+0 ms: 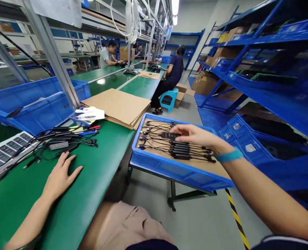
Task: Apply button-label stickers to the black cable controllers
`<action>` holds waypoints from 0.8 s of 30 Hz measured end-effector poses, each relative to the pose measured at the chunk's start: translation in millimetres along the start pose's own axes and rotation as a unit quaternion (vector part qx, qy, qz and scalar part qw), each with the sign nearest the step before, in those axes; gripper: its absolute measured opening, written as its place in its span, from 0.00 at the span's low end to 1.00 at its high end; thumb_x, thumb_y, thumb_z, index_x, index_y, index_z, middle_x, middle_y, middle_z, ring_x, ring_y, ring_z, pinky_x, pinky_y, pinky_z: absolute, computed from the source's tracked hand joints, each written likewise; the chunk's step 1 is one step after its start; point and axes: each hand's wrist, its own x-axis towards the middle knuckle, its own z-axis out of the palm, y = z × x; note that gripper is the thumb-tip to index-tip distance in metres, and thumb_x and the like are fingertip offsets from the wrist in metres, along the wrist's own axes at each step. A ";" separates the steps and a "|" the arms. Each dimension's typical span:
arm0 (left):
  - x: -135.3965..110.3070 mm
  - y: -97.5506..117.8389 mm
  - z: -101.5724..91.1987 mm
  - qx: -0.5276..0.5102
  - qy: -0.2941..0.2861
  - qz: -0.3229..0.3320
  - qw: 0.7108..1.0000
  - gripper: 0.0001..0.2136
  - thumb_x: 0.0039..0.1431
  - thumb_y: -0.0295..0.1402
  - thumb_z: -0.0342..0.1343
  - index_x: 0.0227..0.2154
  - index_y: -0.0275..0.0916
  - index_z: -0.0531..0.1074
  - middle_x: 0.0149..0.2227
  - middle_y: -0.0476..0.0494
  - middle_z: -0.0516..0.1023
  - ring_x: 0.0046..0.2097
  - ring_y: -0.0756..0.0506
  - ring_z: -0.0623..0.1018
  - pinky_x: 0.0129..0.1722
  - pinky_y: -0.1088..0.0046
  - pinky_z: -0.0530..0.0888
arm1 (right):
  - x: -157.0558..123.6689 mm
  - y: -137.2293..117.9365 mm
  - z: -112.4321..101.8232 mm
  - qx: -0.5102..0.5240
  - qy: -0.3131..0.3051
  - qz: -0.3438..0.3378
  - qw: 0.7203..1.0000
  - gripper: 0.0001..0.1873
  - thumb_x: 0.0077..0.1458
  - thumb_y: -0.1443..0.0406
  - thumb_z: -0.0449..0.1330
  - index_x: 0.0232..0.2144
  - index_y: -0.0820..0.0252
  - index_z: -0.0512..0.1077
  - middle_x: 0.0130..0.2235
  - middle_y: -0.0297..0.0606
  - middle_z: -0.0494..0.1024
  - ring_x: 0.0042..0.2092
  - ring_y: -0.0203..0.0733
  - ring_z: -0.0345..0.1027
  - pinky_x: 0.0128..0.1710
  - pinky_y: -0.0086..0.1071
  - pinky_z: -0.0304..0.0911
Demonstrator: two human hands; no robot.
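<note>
Left hand (61, 177): flat, palm down on the bench (91, 194), fingers spread, bare forearm running back to its near edge.
Right hand (195, 136): beyond the bench's right side, arm outstretched, palm down, fingers extended; blue wristband (229, 155).

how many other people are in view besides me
2: a person in a grey top at the far green bench, a person in dark clothes on a blue stool. More may be hidden behind posts.

Cardboard stack (118, 106) ctr; blue bins (39, 104) left; stool (169, 99) + 2 seated workers (173, 71) bkgd; racks (273, 69) right.
</note>
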 end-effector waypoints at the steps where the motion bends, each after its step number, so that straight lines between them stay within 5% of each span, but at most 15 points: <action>1: 0.1 2.3 -1.9 0.003 -0.007 -0.008 1.000 0.29 0.63 0.51 0.42 0.56 0.34 0.65 0.66 0.29 0.58 0.68 0.33 0.56 0.61 0.51 0.64 | -19.6 20.8 5.3 -0.025 -0.011 0.017 0.999 0.15 0.49 0.62 0.61 0.40 0.61 0.74 0.32 0.36 0.75 0.33 0.40 0.67 0.33 0.32 0.64; 5: 1.9 8.9 -7.6 0.012 -0.033 -0.022 0.999 0.27 0.64 0.50 0.43 0.56 0.34 0.65 0.67 0.31 0.57 0.69 0.34 0.55 0.60 0.50 0.65 | -74.5 80.5 33.3 -0.127 0.033 0.041 0.991 0.10 0.48 0.66 0.56 0.35 0.60 0.73 0.33 0.38 0.75 0.34 0.42 0.68 0.34 0.33 0.64; 10: 4.8 12.3 -10.2 0.025 -0.037 -0.038 0.998 0.25 0.64 0.49 0.43 0.56 0.39 0.64 0.67 0.35 0.58 0.68 0.35 0.56 0.56 0.51 0.70 | -89.9 99.0 54.4 -0.173 0.101 0.066 0.978 0.05 0.49 0.69 0.55 0.32 0.58 0.68 0.36 0.41 0.72 0.38 0.45 0.66 0.38 0.36 0.62; 16: 5.7 16.2 -11.4 0.033 -0.046 -0.054 0.997 0.25 0.63 0.50 0.40 0.56 0.43 0.64 0.67 0.38 0.59 0.69 0.38 0.55 0.57 0.54 0.70 | -90.5 111.8 43.4 -0.189 0.128 0.079 0.970 0.08 0.49 0.65 0.60 0.35 0.57 0.67 0.39 0.40 0.72 0.42 0.47 0.68 0.41 0.36 0.65; 24: 5.3 17.6 -11.7 0.025 -0.049 -0.062 0.997 0.26 0.62 0.52 0.38 0.56 0.46 0.62 0.67 0.38 0.58 0.69 0.37 0.55 0.54 0.53 0.72 | -103.9 138.2 28.3 -0.212 0.132 0.127 0.960 0.15 0.50 0.72 0.54 0.39 0.61 0.77 0.39 0.45 0.75 0.41 0.47 0.72 0.43 0.38 0.69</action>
